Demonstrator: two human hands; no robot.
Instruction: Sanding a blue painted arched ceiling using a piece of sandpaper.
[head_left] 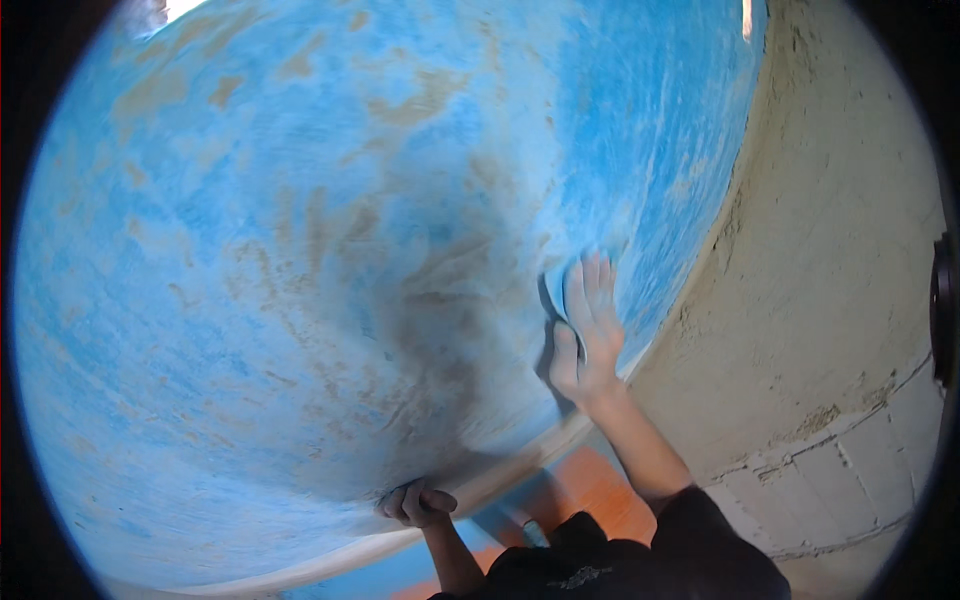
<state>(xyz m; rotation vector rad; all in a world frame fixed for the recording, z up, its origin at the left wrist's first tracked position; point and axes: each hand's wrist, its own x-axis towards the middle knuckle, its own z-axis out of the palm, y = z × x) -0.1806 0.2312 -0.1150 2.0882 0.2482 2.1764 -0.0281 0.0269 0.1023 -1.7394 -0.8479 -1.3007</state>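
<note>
A broad blue surface (400,200) with brownish and pale worn patches fills most of the view. My right hand (592,335) lies against its right part, dusted pale, the fingers stretched upward. Between the thumb and fingers shows the pale edge of a thin curved sheet (557,290), pressed to the surface under my palm; its kind cannot be made out. Lower and to the left, my left hand (418,503) is closed, its fingers curled against the bottom of the blue surface. Whatever it may hold is hidden.
Rough grey plaster (820,230) borders the blue on the right, above pale blocks (840,480) with mortar joints. Orange (600,490) shows below a pale ledge (530,450). A small pale cylindrical thing (535,533) is close to my body. At the far right edge is a dark object (942,310).
</note>
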